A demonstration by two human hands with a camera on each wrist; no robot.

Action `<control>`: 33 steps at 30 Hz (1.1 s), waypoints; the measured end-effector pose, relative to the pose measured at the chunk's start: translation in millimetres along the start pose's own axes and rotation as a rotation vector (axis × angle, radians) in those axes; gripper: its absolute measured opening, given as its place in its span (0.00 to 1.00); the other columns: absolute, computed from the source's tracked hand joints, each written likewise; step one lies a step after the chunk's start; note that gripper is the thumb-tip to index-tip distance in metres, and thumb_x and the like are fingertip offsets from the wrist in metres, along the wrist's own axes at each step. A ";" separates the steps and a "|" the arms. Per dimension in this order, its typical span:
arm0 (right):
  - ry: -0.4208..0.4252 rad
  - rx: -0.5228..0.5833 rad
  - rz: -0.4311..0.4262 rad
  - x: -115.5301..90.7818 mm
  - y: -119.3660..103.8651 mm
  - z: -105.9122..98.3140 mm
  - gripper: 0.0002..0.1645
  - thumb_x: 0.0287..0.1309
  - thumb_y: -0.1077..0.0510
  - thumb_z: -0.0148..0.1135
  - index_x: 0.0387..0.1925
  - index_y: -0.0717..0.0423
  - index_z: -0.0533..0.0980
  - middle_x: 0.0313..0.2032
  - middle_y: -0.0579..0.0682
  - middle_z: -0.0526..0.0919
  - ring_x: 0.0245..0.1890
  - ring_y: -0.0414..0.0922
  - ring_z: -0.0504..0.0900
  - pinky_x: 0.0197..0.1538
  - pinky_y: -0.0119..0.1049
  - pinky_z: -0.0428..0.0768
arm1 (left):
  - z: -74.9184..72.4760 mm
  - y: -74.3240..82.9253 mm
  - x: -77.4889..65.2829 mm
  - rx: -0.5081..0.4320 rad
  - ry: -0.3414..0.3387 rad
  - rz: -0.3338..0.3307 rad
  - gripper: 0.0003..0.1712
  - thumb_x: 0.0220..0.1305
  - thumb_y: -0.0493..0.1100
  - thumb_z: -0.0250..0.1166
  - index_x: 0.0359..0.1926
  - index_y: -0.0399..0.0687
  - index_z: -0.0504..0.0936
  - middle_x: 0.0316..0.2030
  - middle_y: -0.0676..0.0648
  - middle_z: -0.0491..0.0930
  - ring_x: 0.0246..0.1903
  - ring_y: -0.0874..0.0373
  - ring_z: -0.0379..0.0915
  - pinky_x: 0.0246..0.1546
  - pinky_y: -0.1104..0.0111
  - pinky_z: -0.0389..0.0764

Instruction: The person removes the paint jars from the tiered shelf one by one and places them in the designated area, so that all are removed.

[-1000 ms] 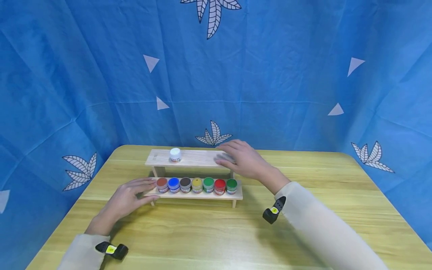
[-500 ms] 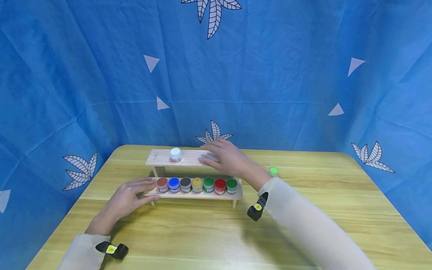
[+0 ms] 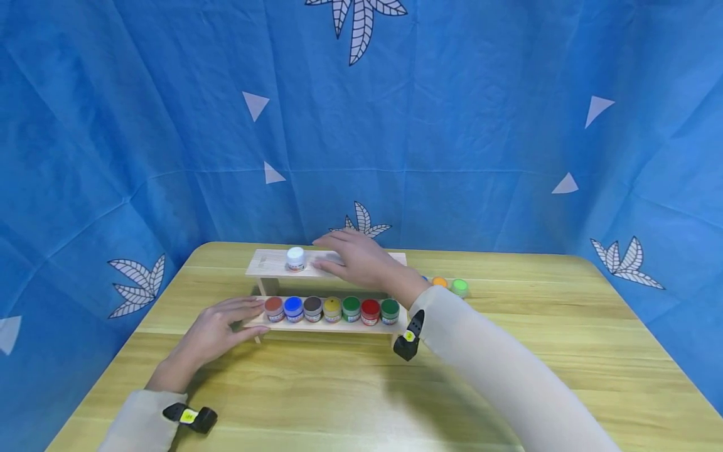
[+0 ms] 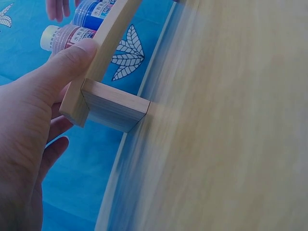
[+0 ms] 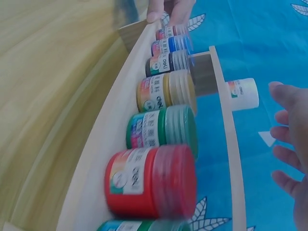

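A two-step wooden display rack (image 3: pixel 265 263) stands on the table. My left hand (image 3: pixel 214 329) grips the left end of its lower shelf; in the left wrist view the thumb (image 4: pixel 79 54) lies on the shelf's edge, with fingers on the other side. Over the upper shelf is my right hand (image 3: pixel 361 258), empty, its fingers loosely bent toward a white paint jar (image 3: pixel 295 259) just left of them. The right wrist view shows a gap between thumb and white jar. Several paint jars line the lower shelf, from a reddish-brown jar (image 3: pixel 274 309) to a dark green jar (image 3: pixel 390 311).
Right of the rack, partly behind my right forearm, stand an orange-lidded jar (image 3: pixel 439 284), a light green-lidded jar (image 3: pixel 460 287) and a blue one. A blue cloth (image 3: pixel 480 138) hangs behind the wooden table (image 3: pixel 282 402).
My right hand has moved left along the upper shelf toward the white jar, uncovering the jars right of the rack. The left hand has stayed at the shelf's end.
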State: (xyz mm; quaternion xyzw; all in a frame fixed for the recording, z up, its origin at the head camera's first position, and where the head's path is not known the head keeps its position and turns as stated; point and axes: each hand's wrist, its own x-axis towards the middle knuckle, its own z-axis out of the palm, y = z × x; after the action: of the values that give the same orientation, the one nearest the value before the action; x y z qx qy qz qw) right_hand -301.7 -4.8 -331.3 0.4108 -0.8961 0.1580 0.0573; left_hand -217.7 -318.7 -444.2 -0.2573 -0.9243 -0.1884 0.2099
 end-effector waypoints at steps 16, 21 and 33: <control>-0.044 -0.027 -0.048 29.5 -20.2 8.7 0.34 0.69 0.35 0.50 0.69 0.47 0.68 0.64 0.45 0.73 0.66 0.46 0.67 0.71 0.41 0.61 | -3.6 1.9 1.2 -0.019 -0.020 -0.001 0.27 0.53 0.55 0.75 0.50 0.45 0.86 0.51 0.46 0.83 0.52 0.44 0.78 0.54 0.47 0.78; -0.062 -0.030 -0.041 35.3 -22.3 13.6 0.33 0.71 0.37 0.49 0.68 0.48 0.68 0.65 0.46 0.73 0.66 0.47 0.67 0.71 0.41 0.61 | -3.6 1.4 0.7 -0.029 -0.014 0.019 0.27 0.53 0.54 0.75 0.51 0.45 0.86 0.52 0.47 0.83 0.52 0.45 0.78 0.54 0.48 0.78; 0.002 -0.019 -0.068 34.0 -21.3 18.3 0.27 0.69 0.41 0.54 0.62 0.49 0.75 0.58 0.45 0.79 0.62 0.46 0.72 0.68 0.37 0.66 | -2.9 1.3 1.2 -0.017 -0.005 0.030 0.27 0.52 0.55 0.75 0.49 0.45 0.86 0.51 0.46 0.83 0.51 0.45 0.79 0.54 0.49 0.78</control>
State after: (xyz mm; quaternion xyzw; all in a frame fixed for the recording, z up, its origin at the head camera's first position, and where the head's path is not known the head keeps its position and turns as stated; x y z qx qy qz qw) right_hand -307.4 -48.3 -335.6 0.4401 -0.8831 0.1480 0.0676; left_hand -217.0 -318.5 -440.8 -0.2733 -0.9193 -0.1922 0.2081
